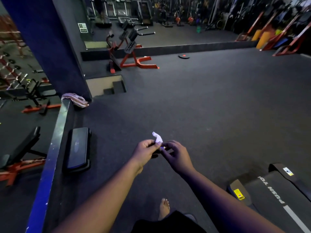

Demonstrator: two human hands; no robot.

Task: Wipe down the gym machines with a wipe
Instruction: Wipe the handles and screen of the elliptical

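Both hands meet at chest height: the left hand (pixel 146 150) and right hand (pixel 175 155) each pinch the small white wipe (pixel 157 138), likely unfolding it before wiping.

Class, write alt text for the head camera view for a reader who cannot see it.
A person's left hand and right hand pinch a small white wipe between them above a dark gym floor. A red and black machine stands ahead, a step platform at left.

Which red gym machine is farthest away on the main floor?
The red-framed machine standing by the mirror wall, beyond the hands holding the wipe; the other red machines sit below the railing.
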